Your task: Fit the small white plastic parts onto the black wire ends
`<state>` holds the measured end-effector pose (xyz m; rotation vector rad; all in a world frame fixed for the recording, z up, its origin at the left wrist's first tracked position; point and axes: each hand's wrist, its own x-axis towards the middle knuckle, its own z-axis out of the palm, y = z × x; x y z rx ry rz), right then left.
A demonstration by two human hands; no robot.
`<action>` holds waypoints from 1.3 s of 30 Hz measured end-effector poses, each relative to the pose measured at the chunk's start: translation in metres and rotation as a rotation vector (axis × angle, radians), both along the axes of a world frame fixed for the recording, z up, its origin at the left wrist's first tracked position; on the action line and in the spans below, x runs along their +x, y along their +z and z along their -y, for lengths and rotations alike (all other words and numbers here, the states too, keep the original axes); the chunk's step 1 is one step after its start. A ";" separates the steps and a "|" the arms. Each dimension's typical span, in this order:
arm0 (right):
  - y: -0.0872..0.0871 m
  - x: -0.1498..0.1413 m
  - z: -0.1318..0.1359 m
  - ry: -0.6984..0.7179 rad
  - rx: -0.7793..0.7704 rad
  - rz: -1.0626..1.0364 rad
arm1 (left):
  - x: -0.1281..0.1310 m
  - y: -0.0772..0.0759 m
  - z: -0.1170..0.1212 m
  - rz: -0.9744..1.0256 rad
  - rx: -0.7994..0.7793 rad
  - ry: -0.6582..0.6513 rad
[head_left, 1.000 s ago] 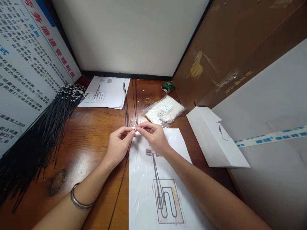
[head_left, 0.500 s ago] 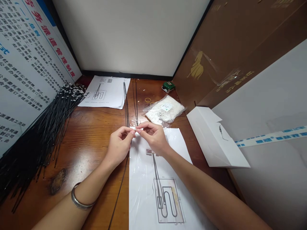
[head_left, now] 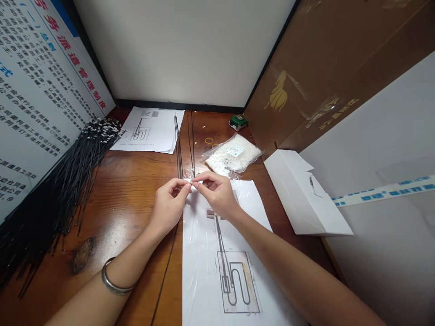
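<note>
My left hand [head_left: 170, 201] is closed in a pinch just beyond the top edge of the printed sheet. A thin black cable [head_left: 165, 276] runs from beneath it down to the near table edge; its end at the fingertips is hidden. Pressed close to the left fingertips, my right hand [head_left: 217, 192] also pinches, above the printed sheet [head_left: 200, 271] in clear film. Whatever small pale piece lies between the fingertips is too small to name. Beyond the hands, several black cables [head_left: 178, 149] lie lengthwise, and a clear bag of small white parts [head_left: 234, 154] rests to the right.
A large bundle of black cables with white ends [head_left: 68, 181] lies at left. Drawing sheets [head_left: 159, 131] lie at the back. A green tape measure [head_left: 238, 121] stands behind the bag, near rubber bands [head_left: 209, 141]. A folded white card box [head_left: 302, 194] stands at right, along the brown panel [head_left: 306, 68].
Both hands stay nearly in place, fingertips still together. The cable below my left hand has shifted slightly left. The whole view has moved a little.
</note>
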<state>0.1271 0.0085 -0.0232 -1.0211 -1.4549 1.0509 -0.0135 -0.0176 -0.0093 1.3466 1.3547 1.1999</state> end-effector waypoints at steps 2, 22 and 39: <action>0.001 0.000 0.000 -0.017 -0.033 0.012 | 0.000 0.000 0.000 0.014 -0.021 0.005; 0.003 0.000 0.000 0.013 -0.068 -0.034 | 0.000 0.001 -0.002 0.104 -0.089 -0.029; 0.001 0.000 0.000 0.008 -0.018 -0.016 | 0.002 0.001 -0.001 0.109 -0.109 0.004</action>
